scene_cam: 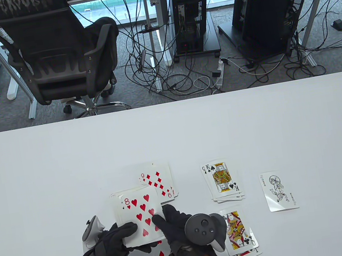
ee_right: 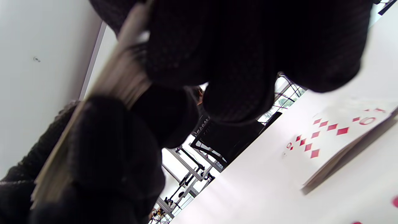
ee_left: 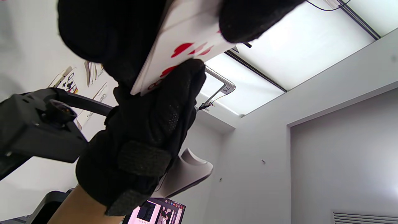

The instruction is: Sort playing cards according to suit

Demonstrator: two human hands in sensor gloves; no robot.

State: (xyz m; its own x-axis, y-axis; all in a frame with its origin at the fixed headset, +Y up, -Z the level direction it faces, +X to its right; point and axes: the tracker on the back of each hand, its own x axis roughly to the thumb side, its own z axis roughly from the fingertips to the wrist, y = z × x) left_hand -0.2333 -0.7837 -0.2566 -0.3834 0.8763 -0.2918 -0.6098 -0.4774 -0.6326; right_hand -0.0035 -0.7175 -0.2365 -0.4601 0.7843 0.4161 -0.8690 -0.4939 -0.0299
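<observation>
Both hands worked at the table's near edge. Left hand [scene_cam: 110,246] gripped the deck [scene_cam: 139,216] face up, an eight of hearts on top; right hand [scene_cam: 176,226] pinched that top card, thumb on its face. Sorting looked well along: a hearts pile [scene_cam: 160,254] lay under the hands, diamonds [scene_cam: 159,181] just behind the deck, spades [scene_cam: 222,179] and clubs [scene_cam: 239,231] to the right, a joker [scene_cam: 278,191] farthest right. Judging by the thick deck, many cards remained; the eight likely belonged on hearts.
</observation>
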